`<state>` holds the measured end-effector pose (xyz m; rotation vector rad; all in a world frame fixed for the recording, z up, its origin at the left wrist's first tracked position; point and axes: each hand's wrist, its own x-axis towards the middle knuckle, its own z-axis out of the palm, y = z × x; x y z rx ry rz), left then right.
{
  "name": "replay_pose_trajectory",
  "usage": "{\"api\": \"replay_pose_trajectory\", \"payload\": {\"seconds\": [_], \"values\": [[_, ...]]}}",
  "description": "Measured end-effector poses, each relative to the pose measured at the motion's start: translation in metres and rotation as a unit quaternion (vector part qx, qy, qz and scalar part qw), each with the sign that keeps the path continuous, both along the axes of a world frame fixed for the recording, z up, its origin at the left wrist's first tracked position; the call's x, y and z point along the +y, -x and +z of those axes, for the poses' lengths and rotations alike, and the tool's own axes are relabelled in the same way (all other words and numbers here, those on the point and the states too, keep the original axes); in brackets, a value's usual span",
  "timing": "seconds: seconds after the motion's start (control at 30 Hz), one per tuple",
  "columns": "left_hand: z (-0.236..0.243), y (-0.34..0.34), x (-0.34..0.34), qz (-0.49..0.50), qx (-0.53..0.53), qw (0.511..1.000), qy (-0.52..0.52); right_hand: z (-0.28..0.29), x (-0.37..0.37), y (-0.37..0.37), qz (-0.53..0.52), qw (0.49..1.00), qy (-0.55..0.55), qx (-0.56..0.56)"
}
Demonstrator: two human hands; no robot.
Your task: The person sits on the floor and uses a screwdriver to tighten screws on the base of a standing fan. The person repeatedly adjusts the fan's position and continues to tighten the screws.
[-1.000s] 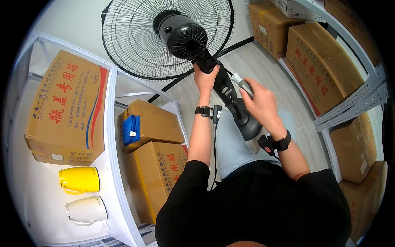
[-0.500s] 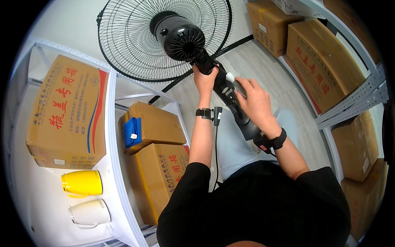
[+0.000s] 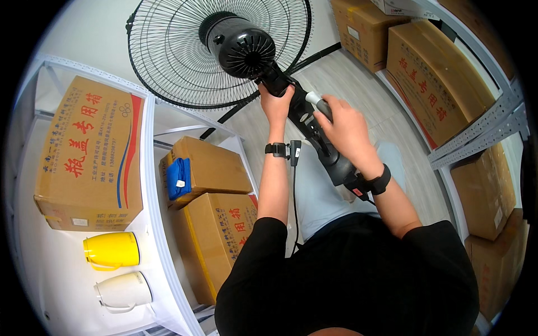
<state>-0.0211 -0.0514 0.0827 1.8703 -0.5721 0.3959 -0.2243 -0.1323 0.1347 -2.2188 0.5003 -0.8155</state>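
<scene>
A large black electric fan stands tilted in front of me, with its wire grille [image 3: 168,61] at the top and its round motor housing [image 3: 246,53] facing me. My left hand [image 3: 276,109] is closed around the black neck just below the motor. In my right hand [image 3: 350,134] is a short cylindrical tool [image 3: 321,105], grey with a white end; its exact kind is not clear. The white end points toward the black fan stem [image 3: 307,119], and I cannot tell whether it touches. The lower black section [image 3: 341,171] of the fan comes down by my legs.
Metal shelving with cardboard boxes stands on both sides, including a big box [image 3: 92,157] at left and another [image 3: 437,78] at right. A yellow jug [image 3: 112,249] and a white jug [image 3: 123,291] lie on the left shelf. A blue cloth [image 3: 179,178] rests on a lower box.
My right hand has moved slightly upward along the fan stem with the grey and white tool. My left hand keeps its grip on the neck. The whole view has shifted a little.
</scene>
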Motion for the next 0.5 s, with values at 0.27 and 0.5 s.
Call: {"api": "replay_pose_trajectory", "payload": {"seconds": [0.27, 0.5], "values": [[0.000, 0.002, 0.001, 0.012, 0.001, 1.000, 0.006, 0.005, -0.009, -0.010, 0.066, 0.976, -0.204, 0.035], [-0.003, 0.000, 0.001, 0.017, -0.001, 1.000, -0.009, -0.008, -0.010, -0.006, 0.057, 0.991, -0.117, -0.041]]}}
